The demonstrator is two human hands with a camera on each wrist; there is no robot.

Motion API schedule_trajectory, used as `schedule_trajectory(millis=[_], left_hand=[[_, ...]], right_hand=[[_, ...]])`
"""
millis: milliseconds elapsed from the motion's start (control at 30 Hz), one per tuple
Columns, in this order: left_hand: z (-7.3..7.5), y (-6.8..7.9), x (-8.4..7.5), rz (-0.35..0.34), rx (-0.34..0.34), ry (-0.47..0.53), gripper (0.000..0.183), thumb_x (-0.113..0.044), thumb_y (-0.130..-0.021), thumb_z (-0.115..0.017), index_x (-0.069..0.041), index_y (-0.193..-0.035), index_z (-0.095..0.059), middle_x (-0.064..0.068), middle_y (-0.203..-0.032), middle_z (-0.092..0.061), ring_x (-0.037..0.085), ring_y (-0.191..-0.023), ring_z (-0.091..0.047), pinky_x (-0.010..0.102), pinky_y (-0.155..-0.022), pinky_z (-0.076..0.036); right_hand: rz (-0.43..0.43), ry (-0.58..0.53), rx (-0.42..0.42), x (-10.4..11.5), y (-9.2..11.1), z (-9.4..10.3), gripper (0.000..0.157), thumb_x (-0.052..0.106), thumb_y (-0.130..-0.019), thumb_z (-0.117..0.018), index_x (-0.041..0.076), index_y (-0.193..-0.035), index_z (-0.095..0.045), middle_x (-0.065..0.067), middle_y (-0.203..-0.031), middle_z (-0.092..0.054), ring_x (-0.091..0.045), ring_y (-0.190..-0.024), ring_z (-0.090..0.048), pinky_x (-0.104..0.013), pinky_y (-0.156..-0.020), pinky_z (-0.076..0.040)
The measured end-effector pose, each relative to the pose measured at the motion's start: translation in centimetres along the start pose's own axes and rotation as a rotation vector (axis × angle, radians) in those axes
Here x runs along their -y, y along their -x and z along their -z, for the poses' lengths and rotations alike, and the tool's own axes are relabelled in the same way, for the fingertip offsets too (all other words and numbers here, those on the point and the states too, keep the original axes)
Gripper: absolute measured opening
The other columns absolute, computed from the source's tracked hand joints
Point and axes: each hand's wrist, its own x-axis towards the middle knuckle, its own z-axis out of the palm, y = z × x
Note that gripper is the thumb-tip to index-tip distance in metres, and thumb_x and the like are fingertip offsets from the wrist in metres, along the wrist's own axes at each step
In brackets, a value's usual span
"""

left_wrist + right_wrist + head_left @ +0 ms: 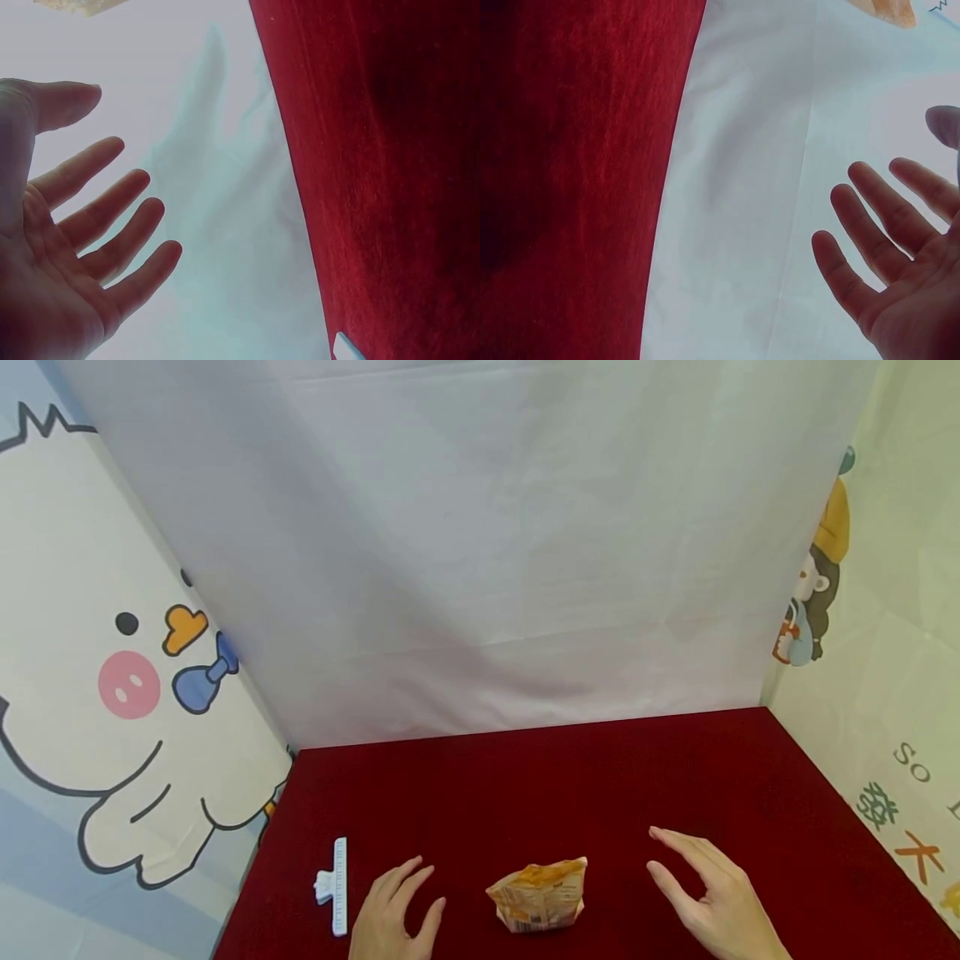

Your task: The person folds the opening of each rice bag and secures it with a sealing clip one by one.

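A small orange and cream snack bag (542,897) stands on the dark red tabletop in the head view, its printed side and barcode facing the camera. My left hand (393,914) is to the left of the bag, fingers spread and holding nothing. On the other side, farther off, my right hand (716,893) has its thumb and fingers apart with nothing between them. A light blue sealing clip (340,887) with a long ruled bar lies left of my left hand. Only the tip of that clip (346,346) shows at the bottom of the left wrist view.
The red cloth-covered table (465,793) reaches back to a pale grey curtain (487,568). Printed cloth panels border both sides, a white cartoon bird (82,610) on the left and a small figure (813,585) with lettering on the right.
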Motion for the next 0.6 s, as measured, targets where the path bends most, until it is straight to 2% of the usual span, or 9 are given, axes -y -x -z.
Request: schedule_trajectory(millis=[333,600], left_hand=[[-0.53,0.34,0.01,-0.063,-0.058,0.031,0.045,-0.027,-0.068,-0.091,-0.025,-0.110,-0.074,-0.007,-0.118,-0.070,0.014,-0.109,-0.064,0.039,-0.082,-0.057],[-0.40,0.29,-0.17,-0.039,-0.042,0.054,0.045,-0.027,-0.070,-0.090,-0.027,-0.111,-0.074,-0.009,-0.119,-0.070,0.012,-0.110,-0.064,0.040,-0.083,-0.057]], right_hand=[[-0.003,-0.010,0.002,0.22,0.05,-0.30,0.052,0.014,-0.084,-0.079,0.029,-0.131,-0.063,0.008,-0.125,-0.067,0.008,-0.114,-0.054,0.003,-0.095,-0.033],[0.002,-0.025,0.013,0.46,-0.09,-0.62,0.050,0.015,-0.084,-0.079,0.027,-0.130,-0.064,0.008,-0.124,-0.067,0.005,-0.114,-0.056,0.002,-0.095,-0.034]])
